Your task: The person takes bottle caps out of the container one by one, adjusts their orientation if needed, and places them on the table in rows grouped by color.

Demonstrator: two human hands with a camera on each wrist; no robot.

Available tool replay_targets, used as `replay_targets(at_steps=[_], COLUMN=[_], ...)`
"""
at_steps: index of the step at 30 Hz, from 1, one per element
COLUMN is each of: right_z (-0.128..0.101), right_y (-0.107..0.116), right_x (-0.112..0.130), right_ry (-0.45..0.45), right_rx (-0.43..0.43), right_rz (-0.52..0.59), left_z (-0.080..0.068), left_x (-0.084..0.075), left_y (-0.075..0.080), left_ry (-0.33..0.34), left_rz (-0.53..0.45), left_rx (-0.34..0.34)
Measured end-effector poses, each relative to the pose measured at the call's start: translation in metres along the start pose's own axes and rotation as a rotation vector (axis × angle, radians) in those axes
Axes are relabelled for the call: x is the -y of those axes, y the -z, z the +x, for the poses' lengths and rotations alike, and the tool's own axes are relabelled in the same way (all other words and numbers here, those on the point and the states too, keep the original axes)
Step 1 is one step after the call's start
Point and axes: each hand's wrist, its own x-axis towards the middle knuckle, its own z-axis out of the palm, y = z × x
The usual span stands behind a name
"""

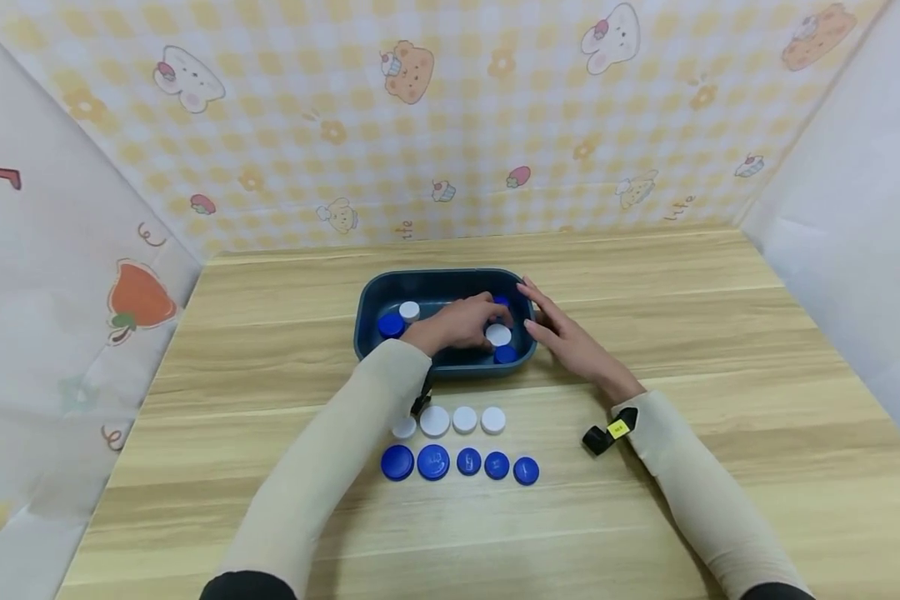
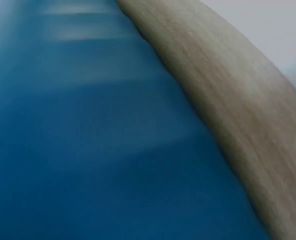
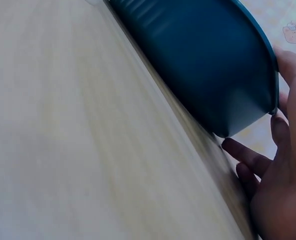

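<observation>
A dark blue-green tray (image 1: 442, 372) lies on the wooden table. My left hand (image 1: 465, 322) reaches down into its right half, fingers and thumb curled round a white bottle cap (image 1: 498, 335). Close to that hand in the tray are a blue bottle cap (image 1: 506, 355) and another, partly covered blue cap (image 1: 501, 301). My right hand (image 1: 566, 337) is at the tray's right end, fingers extended, fingertips at the rim. In the right wrist view its fingers (image 3: 247, 156) are against the tray's outer wall (image 3: 202, 65). The left wrist view shows mostly blurred tray wall (image 2: 88, 125).
Toward the tray's left sit a white cap (image 1: 409, 311) and a blue cap (image 1: 391, 325). In front of the tray are a row of white caps (image 1: 465, 420) and a row of several blue caps (image 1: 433, 462). A patterned cloth (image 1: 457, 125) hangs behind the table.
</observation>
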Motion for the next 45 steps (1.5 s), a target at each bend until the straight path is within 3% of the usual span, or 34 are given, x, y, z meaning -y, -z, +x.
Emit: replay_targets(at_steps=[5,12,21,27,31,36,45], right_z=[-0.002,-0.006,-0.002,-0.001,-0.001,-0.001,-0.002], right_y=[0.003,0.004,0.003,0.003,0.002,0.001,0.002], right_x=[-0.003,-0.005,-0.005,-0.006,-0.006,-0.005,-0.006], right_ry=[0.006,0.013,0.020,0.016,0.025,0.025,0.021], right_rx=[0.029,0.005,0.014,0.010,0.006,0.009,0.014], right_rz=[0.005,0.019,0.032,0.004,0.003,0.007,0.012], left_z=[-0.001,-0.001,0.000,-0.003,-0.008,-0.024,-0.049], left_x=[-0.003,-0.007,0.003,0.006,0.007,0.005,-0.015], left_y=[0.001,0.003,-0.002,0.001,0.005,0.012,0.016], left_ry=[-0.013,-0.057,-0.073,-0.058,-0.044,-0.072,-0.228], left_rz=[0.005,0.022,0.023,-0.045,-0.084,-0.151,-0.266], left_rx=[0.000,-0.002,-0.017,-0.027,-0.043,-0.113,-0.172])
